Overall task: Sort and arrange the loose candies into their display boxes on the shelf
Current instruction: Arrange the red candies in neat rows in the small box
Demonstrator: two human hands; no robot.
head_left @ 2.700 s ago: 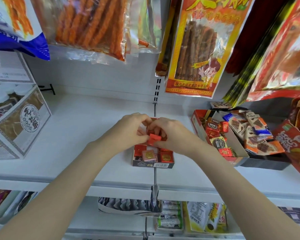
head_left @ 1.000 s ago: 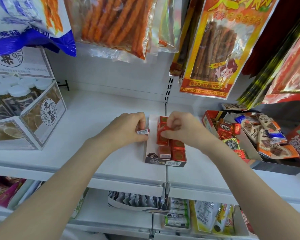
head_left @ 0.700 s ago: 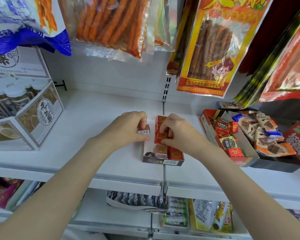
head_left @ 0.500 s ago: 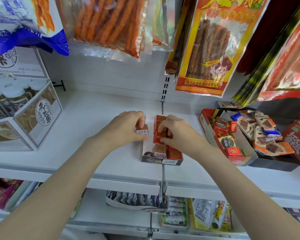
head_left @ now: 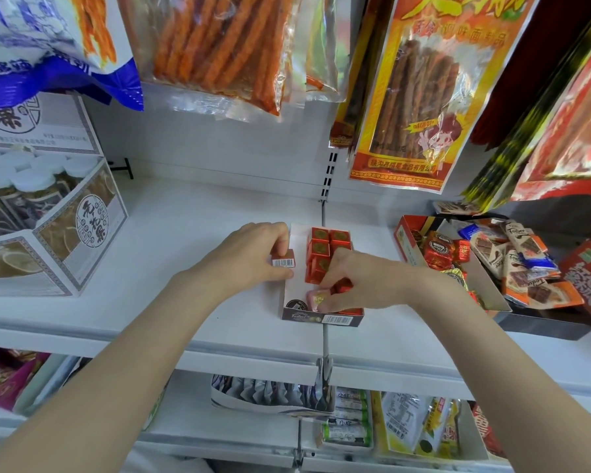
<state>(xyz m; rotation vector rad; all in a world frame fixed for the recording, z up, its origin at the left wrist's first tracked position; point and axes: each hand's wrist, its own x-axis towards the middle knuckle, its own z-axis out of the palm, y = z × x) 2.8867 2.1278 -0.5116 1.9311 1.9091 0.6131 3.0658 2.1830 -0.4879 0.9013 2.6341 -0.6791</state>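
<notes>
A pink candy [head_left: 316,298] is pinched by the right hand [head_left: 362,285] at the near end of the display box [head_left: 321,317]. A red cube [head_left: 283,258] is gripped by the left hand [head_left: 253,256] just left of the box, whose long axis runs away along the shelf [head_left: 185,233].

Bags of orange snack sticks [head_left: 219,46] are hanging above, beside a blue and white bag [head_left: 48,46] on the left and a yellow-and-red packet of brown strips [head_left: 420,97] on the right. A grey printed carton of white-capped jars [head_left: 45,227] is sitting at the left. On the lower shelf [head_left: 219,425], a tray of sachets [head_left: 270,396] and green-labelled packets [head_left: 348,421] are lying.
</notes>
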